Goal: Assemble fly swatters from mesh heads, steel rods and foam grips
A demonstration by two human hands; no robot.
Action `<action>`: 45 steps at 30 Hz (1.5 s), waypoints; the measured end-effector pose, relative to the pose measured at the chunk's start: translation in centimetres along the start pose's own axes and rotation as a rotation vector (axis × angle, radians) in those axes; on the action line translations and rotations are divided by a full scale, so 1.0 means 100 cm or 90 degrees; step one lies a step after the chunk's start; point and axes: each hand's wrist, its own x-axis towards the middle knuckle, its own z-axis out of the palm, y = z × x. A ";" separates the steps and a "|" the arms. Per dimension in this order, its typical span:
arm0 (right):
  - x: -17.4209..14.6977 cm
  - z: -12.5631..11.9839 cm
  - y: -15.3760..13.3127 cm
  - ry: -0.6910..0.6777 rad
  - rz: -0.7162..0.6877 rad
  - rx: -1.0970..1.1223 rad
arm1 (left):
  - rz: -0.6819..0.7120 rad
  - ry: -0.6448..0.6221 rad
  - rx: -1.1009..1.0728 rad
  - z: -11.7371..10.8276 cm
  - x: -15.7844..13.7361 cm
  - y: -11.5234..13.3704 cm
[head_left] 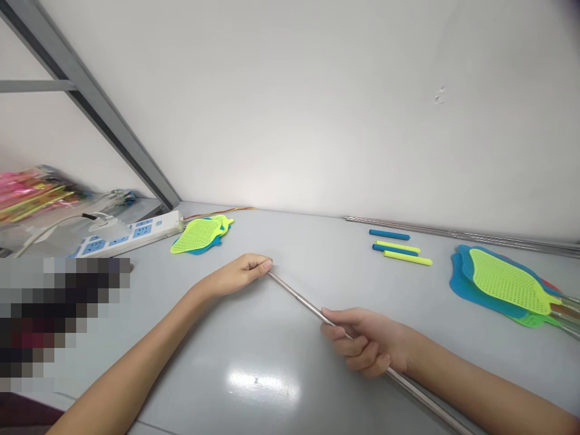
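A thin metal telescopic rod (299, 296) slants across the middle of the view, from upper left down to lower right. My left hand (244, 270) pinches its far, thinner end between thumb and fingers. Farther along, the fingers of my right hand (367, 341) wrap round the rod, with the thumb lying along it. The lower end of the rod runs out of view at the bottom. Beyond my left hand lie yellow-green and blue fly swatter heads (197, 235) without rods. Several blue and yellow-green handle sleeves (408, 258) rest behind my right hand.
Fly swatters (512, 281) with metal rods are stacked at the right. Bare metal rods (421, 229) lie along the wall. At the left are a power strip (131, 235) with a plugged cable, bagged colourful items (36, 193) and a grey metal frame (109, 115). A blurred-out area covers the lower left.
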 end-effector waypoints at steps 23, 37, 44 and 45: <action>-0.003 -0.002 0.009 0.005 0.080 0.060 | 0.052 -0.041 0.041 0.012 0.001 0.003; -0.004 -0.002 0.008 0.023 0.097 0.037 | 0.058 -0.045 0.045 0.019 -0.001 0.007; -0.003 -0.002 0.008 0.008 0.095 0.029 | 0.059 -0.039 0.058 0.022 -0.002 0.010; -0.004 -0.002 0.008 0.007 0.095 0.029 | 0.059 -0.038 0.059 0.022 -0.002 0.010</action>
